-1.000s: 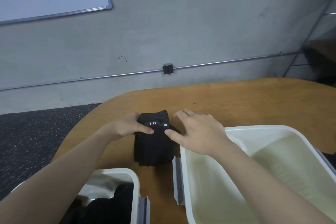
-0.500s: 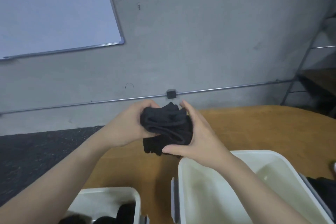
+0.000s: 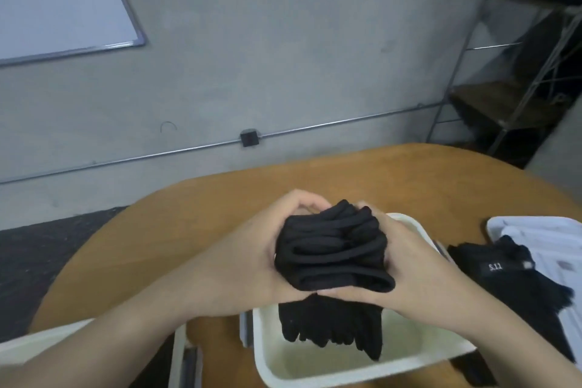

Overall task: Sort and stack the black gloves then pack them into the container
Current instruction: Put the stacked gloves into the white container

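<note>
Gloves (image 3: 333, 255) — a thick folded stack — were clamped between both hands above the container (image 3: 318, 370), their finger ends dangling down into its open top. The left hand (image 3: 252, 264) curled round the stack's left side and the right hand (image 3: 406, 268) wrapped the right side and underside. A second before, the same stack had lain flat on the table (image 3: 195, 224) with the hands resting on it; half a second before, it was bunched up off the wood. By this moment it had been carried across and hung over the tub, so stacking of this batch looked finished and packing was, in my judgement, about to begin.

Counts: one container under the hands, which looked empty below the dangling gloves; one second bin (image 3: 78, 337) at the lower left, only partly in view; one white lid (image 3: 535, 227) at the right with a second pile (image 3: 516, 280) of black gloves lying over it — one glove showing a "5.11" label. How many gloves made up the held stack could not be told; the folds ran together.
</note>
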A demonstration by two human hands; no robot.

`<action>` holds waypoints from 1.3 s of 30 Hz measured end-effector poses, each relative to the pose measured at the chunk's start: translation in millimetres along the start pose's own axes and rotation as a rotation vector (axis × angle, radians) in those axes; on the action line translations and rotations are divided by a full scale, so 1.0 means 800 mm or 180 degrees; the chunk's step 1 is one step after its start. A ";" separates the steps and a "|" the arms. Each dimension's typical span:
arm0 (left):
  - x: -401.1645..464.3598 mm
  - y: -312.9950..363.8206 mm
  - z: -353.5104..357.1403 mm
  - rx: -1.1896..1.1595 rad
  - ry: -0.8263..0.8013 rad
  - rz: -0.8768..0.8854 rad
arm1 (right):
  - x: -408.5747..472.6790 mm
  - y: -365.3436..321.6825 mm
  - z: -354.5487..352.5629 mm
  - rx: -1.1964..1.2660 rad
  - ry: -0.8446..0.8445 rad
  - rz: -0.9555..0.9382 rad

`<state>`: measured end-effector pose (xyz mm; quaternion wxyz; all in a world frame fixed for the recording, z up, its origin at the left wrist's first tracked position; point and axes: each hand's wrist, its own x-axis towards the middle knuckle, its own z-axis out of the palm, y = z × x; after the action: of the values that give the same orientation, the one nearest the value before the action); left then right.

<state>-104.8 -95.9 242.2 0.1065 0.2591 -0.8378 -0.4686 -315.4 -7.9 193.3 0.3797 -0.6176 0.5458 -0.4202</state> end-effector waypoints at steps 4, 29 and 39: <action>0.001 -0.024 0.020 0.0291 -0.0095 -0.0192 | -0.008 0.030 0.010 -0.0049 -0.0217 0.0411; 0.004 -0.144 0.016 0.1820 0.0467 0.0143 | 0.065 0.137 0.072 -0.0076 -0.1484 0.1877; -0.002 -0.150 0.029 0.1863 -0.0083 -0.0196 | 0.063 0.126 0.033 -0.1003 -0.2041 0.1423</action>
<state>-73.2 -129.0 129.1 0.0021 0.2981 -0.9304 -0.2133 -323.7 -69.5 95.9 0.5131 -0.6339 0.5781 -0.0254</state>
